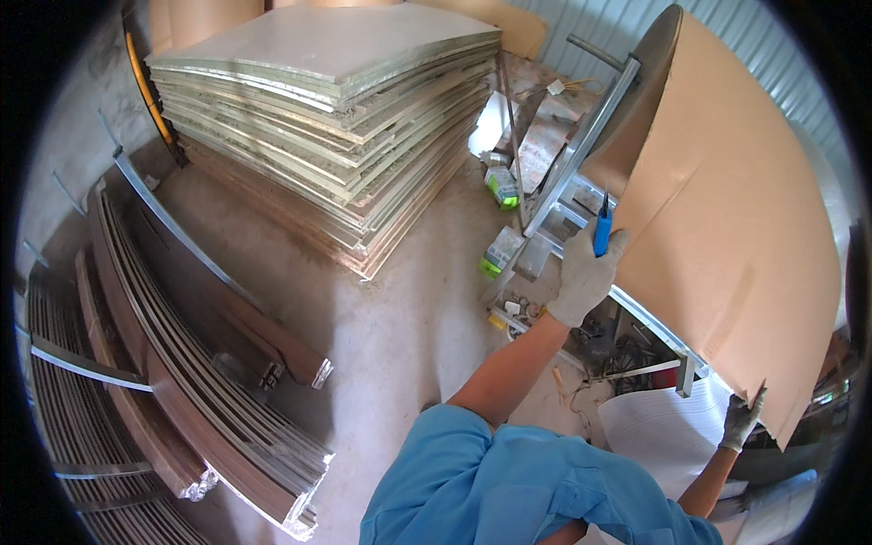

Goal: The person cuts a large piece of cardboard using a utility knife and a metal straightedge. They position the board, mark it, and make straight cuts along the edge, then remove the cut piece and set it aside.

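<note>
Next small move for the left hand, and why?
Probably bring the blue-handled pointed tool to the brown sheet: the gloved left hand holds it tip up beside the sheet's left edge, and the right hand is already at the lower edge, perhaps steadying it.

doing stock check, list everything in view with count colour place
Cardboard sheet: one, tan, right
Metal frame: one, silver, centre right
Panel stack: one, grey top, upper left
Long boards: uncounted, brown, left
Strip: one, orange, left wall
Cartons: two, green and white, by frame
Thin sheet: one, white, lower right
Clutter: uncounted, mixed, near frame
Hand tool: one, blue, centre right
Left hand: one, beige glove, around tool
Right hand: one, grey glove, cardboard's lower edge
Shirt: one, blue, bottom
</note>
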`<state>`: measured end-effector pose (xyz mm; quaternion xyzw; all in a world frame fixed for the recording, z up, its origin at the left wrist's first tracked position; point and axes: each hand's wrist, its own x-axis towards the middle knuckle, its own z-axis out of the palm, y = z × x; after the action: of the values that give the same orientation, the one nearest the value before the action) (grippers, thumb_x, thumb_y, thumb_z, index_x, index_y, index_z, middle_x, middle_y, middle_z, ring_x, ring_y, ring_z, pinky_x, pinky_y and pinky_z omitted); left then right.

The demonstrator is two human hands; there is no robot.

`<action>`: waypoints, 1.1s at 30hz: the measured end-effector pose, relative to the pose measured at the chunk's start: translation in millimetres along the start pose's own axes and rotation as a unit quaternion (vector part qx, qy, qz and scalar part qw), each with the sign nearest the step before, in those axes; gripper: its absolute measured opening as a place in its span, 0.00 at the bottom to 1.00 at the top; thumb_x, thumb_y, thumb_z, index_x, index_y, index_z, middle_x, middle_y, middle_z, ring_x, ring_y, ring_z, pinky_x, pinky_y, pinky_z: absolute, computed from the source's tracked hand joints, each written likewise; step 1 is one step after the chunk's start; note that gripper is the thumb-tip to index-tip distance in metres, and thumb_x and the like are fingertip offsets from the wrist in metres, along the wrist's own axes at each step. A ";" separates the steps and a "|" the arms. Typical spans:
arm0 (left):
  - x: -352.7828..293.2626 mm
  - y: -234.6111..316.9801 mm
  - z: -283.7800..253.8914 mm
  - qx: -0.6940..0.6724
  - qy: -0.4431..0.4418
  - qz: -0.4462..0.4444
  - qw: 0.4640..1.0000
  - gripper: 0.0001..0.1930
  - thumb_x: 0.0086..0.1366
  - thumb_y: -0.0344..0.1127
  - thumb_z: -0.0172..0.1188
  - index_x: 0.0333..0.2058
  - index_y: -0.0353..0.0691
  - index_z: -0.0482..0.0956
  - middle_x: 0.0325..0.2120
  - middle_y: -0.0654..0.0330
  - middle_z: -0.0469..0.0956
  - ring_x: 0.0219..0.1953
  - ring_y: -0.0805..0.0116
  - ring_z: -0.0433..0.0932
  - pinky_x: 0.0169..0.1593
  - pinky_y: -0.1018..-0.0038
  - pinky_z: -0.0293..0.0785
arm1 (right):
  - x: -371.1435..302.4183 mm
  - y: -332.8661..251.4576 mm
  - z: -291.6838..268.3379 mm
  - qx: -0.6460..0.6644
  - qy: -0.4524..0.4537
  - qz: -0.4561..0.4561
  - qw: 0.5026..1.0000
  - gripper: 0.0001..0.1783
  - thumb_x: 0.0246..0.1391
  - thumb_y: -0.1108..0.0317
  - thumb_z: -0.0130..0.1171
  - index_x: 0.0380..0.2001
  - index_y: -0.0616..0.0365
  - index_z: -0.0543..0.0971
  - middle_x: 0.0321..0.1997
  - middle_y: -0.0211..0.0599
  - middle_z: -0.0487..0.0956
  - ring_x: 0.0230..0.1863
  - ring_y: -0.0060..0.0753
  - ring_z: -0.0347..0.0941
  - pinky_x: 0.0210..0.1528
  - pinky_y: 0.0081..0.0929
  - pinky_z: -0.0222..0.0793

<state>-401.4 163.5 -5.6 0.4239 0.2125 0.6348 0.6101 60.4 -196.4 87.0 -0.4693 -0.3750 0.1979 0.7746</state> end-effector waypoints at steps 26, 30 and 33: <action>-61.1 -22.8 -42.8 0.037 0.029 0.025 0.999 0.14 0.62 0.40 0.63 0.39 0.34 0.78 0.21 0.63 0.74 0.23 0.75 0.69 0.30 0.70 0.67 | -60.0 23.5 -10.2 -0.013 0.138 0.000 0.990 0.35 0.53 0.44 0.63 0.55 0.59 0.71 0.49 0.36 0.77 0.45 0.32 0.73 0.40 0.23 0.74; -52.8 -9.1 -54.2 0.033 0.021 0.008 0.999 0.14 0.60 0.38 0.64 0.37 0.33 0.78 0.23 0.62 0.76 0.24 0.74 0.70 0.29 0.69 0.68 | -54.9 26.4 -23.9 -0.337 0.052 -0.183 0.922 0.31 0.61 0.54 0.57 0.61 0.60 0.67 0.60 0.36 0.72 0.57 0.32 0.70 0.52 0.30 0.73; -42.4 10.8 -62.9 0.043 0.025 -0.005 0.999 0.13 0.59 0.38 0.66 0.36 0.34 0.79 0.26 0.61 0.78 0.25 0.73 0.72 0.29 0.68 0.70 | -58.5 6.4 -10.8 -0.526 -0.022 -0.351 0.774 0.29 0.62 0.63 0.54 0.64 0.62 0.64 0.65 0.37 0.68 0.63 0.33 0.66 0.62 0.32 0.67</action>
<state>-462.5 136.8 -43.5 0.4321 0.2571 0.6325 0.5891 31.5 -238.1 55.2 -0.6351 -0.5760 -0.3059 0.4140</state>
